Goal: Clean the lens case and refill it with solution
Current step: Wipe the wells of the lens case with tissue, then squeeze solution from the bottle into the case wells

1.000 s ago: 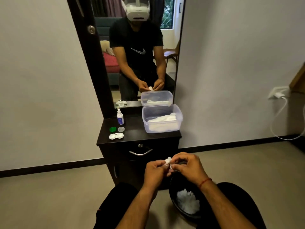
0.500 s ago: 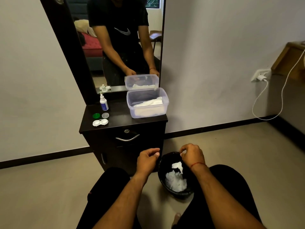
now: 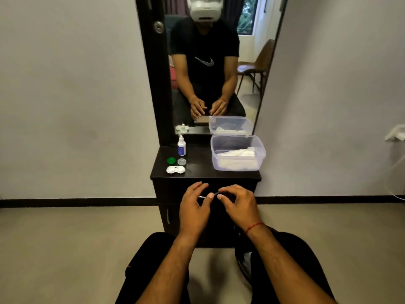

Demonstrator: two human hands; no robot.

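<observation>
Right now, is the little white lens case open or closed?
Open. The lens case shows both wells uncovered; the green cap and the clear cap lie behind it on the cabinet.

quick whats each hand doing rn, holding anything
Left hand: open, fingers loosely curled, holding nothing.
Right hand: open, fingers loosely curled, nothing seen in its grip.

Front-middle of the tabletop point(image 3: 198, 170) is bare, so there's an open lane between the small stuff on the left and the plastic tub point(image 3: 214, 155) on the right. The left side's crowded:

- lens case point(image 3: 175, 170) sits at the front edge
- green cap point(image 3: 171, 160) and clear cap point(image 3: 182, 161) are just behind it
- solution bottle point(image 3: 181, 147) stands upright behind those

The mirror point(image 3: 210, 62) walls off the back.
</observation>
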